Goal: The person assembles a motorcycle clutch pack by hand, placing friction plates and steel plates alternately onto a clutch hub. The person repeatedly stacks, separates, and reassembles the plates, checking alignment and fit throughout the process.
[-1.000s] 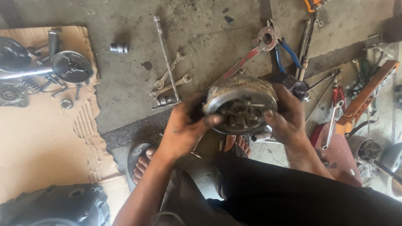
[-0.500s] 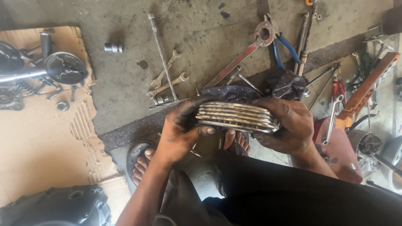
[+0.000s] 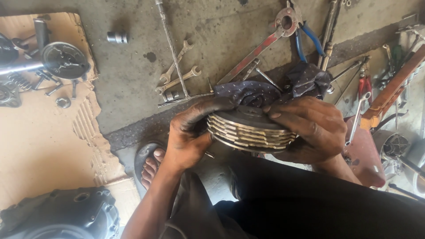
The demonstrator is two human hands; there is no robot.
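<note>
1. Grey, ridged metal forms the round stack of clutch plates point(image 3: 250, 130), which is held edge-on between both hands above the person's lap, in front of the dark trousers point(image 3: 310, 203).
2. The left hand point(image 3: 190, 132) is wrapped around the stack's left rim, with the thumb curled over the top edge and the palm pressed against the side.
3. The right hand point(image 3: 310, 128) is closed over the right rim, its fingers laid across the top face and its palm cupped beneath; the stack is thus clamped from both sides.
4. Just behind the stack, a dark blue dotted rag point(image 3: 270, 90) is seen lying on the concrete floor point(image 3: 133, 66).
5. Two silver open-ended spanners point(image 3: 177, 75) are laid on the floor beyond the left hand, beside a long thin threaded rod point(image 3: 170, 44).
6. A long red-handled tool with a ring head point(image 3: 265, 44) lies diagonally behind the rag, and blue-handled pliers point(image 3: 307, 40) lie near its head.
7. A small silver socket point(image 3: 117, 37) stands apart on the floor to the upper left.
8. A torn sheet of brown cardboard point(image 3: 40, 141) covers the floor on the left; a round dark metal disc on a shaft point(image 3: 64, 59) and loose bolts rest on it.
9. A black engine cover point(image 3: 62, 214) is seen at the lower left corner.
10. A bare foot in a dark sandal point(image 3: 150, 166) rests on the floor below the left hand.
</note>
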